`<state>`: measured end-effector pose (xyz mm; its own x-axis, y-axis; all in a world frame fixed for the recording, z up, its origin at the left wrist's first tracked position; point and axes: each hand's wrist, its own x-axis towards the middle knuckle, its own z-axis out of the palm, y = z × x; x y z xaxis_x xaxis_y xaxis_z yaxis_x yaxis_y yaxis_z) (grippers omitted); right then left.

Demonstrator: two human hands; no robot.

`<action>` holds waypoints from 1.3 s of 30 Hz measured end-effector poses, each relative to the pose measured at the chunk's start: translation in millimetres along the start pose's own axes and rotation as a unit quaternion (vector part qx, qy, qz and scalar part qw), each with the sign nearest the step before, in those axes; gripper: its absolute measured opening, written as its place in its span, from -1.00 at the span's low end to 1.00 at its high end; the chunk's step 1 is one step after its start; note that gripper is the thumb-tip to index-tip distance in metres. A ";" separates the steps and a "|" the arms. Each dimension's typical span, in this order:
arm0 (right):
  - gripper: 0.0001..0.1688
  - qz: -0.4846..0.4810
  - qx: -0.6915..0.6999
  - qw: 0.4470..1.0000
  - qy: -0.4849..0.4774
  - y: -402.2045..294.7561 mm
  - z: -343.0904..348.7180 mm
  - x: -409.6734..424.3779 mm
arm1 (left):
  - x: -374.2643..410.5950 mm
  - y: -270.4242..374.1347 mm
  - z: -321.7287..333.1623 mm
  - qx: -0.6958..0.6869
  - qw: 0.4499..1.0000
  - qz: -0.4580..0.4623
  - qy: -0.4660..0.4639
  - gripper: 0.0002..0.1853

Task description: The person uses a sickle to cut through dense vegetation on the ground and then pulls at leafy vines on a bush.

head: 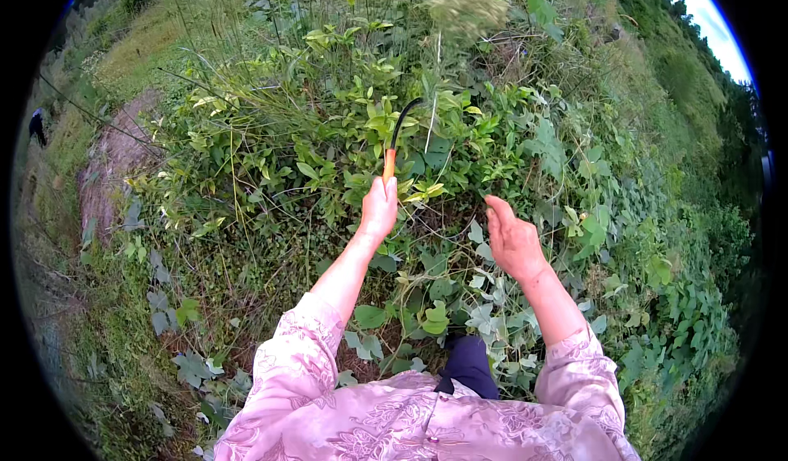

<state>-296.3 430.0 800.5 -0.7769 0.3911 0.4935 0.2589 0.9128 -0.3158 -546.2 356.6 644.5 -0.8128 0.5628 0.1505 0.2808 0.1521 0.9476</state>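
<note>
My left hand [380,210] grips the orange handle [389,164] of a sickle. Its black curved blade [401,118] points up and away from me, hooking to the right among the leaves of a bushy shrub [345,116]. Just right of the blade tip stands a pale dry stem [434,107], topped by a motion-blurred grass plume [471,2]. My right hand [512,239] is raised over vines to the right, fingers extended and the thumb side partly hidden. I see nothing held in it.
Broad-leaved vines [486,313] trail around my dark-trousered leg [468,362] and cover the slope on the right. A bare earth patch [117,159] lies to the left. Farther left is a small dark figure [38,127], apparently a person.
</note>
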 end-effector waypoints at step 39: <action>-0.39 -0.355 -0.072 0.854 -0.373 -209.4 69.4 -169.9 | -363.3 49.0 -205.3 -0.004 0.978 -0.204 -0.054 -0.85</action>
<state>-258.3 164.2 726.6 -0.9028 -0.4025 -0.1516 -0.4041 0.9145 -0.0214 -342.0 -7.2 694.1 -0.7977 0.5394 -0.2696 -0.0595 0.3745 0.9253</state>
